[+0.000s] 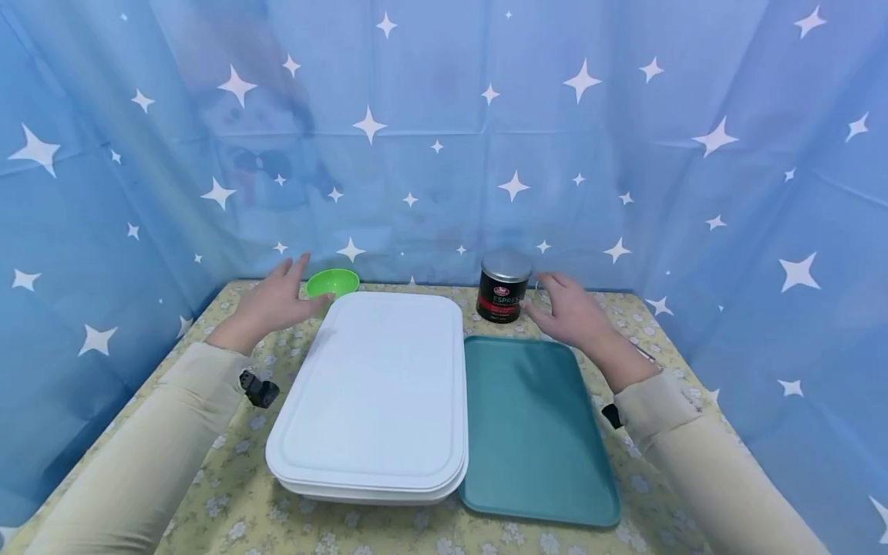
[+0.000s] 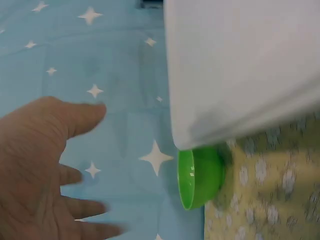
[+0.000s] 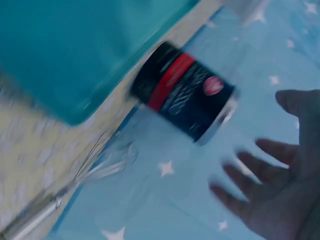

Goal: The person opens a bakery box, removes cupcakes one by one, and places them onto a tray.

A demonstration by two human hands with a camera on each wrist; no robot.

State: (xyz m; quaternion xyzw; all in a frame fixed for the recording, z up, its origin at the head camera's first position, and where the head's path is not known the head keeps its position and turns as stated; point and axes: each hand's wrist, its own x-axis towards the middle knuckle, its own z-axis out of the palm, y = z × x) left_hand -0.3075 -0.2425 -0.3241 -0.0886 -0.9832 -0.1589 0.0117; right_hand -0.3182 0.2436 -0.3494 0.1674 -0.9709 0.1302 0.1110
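My left hand (image 1: pixel 274 299) hovers at the back left with its fingers spread, holding nothing. Its thumb overlaps the small green bowl (image 1: pixel 334 282) in the head view, while the left wrist view shows the bowl (image 2: pixel 202 177) apart from the fingers. Beside it lies a white lidded plastic box (image 1: pixel 375 393). At the back right, my right hand (image 1: pixel 574 312) is spread around the near side of a black espresso can (image 1: pixel 501 297) with a silver lid. In the right wrist view a gap separates the fingers from the can (image 3: pixel 182 92).
A teal tray (image 1: pixel 537 432) lies flat to the right of the box. A wire whisk (image 3: pixel 105 167) with a metal handle rests near the table's edge, mostly hidden behind my right arm in the head view. Blue star-patterned curtains (image 1: pixel 444 169) surround the floral tablecloth (image 1: pixel 236 462).
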